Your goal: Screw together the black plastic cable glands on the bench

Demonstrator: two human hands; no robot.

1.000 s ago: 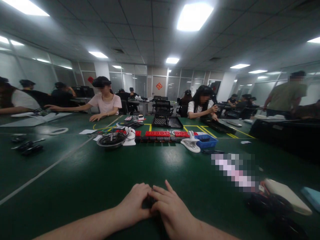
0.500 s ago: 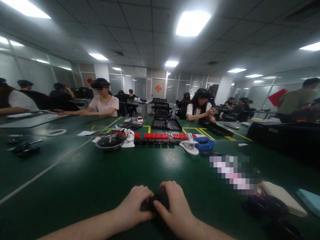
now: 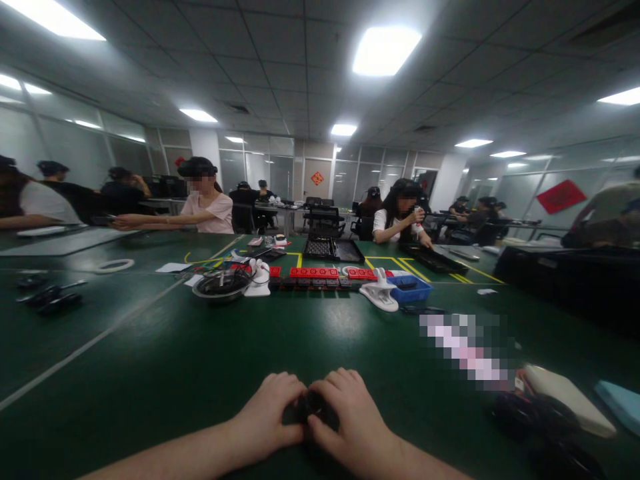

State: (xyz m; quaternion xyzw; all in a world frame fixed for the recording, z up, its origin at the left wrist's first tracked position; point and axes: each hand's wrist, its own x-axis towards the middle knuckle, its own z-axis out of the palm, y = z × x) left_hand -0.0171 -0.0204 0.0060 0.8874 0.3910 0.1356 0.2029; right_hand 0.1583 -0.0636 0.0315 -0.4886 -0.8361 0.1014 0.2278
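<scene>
A small dark object (image 3: 315, 405) sits between my two hands near the front of the green table (image 3: 200, 360); its kind is too dark and covered to make out. My left hand (image 3: 274, 415) curls round its left side, thumb low and fingers over the top. From the right, my right hand (image 3: 350, 413) closes on it with bent fingers and the thumb pressed against its near face. The fingertips of both hands nearly meet above it, and much of the object is hidden behind them.
Farther back lie a row of red blocks (image 3: 314, 273), a bowl of dark cables (image 3: 223, 285), a white clamp (image 3: 381, 293) and a blue bin (image 3: 410, 288). Black rounded objects (image 3: 535, 417) and a cream case (image 3: 570, 400) are at right. Two people sit across the table.
My right hand's fingers have come down and in over the dark object, closer to my left hand. My left hand has stayed nearly in place.
</scene>
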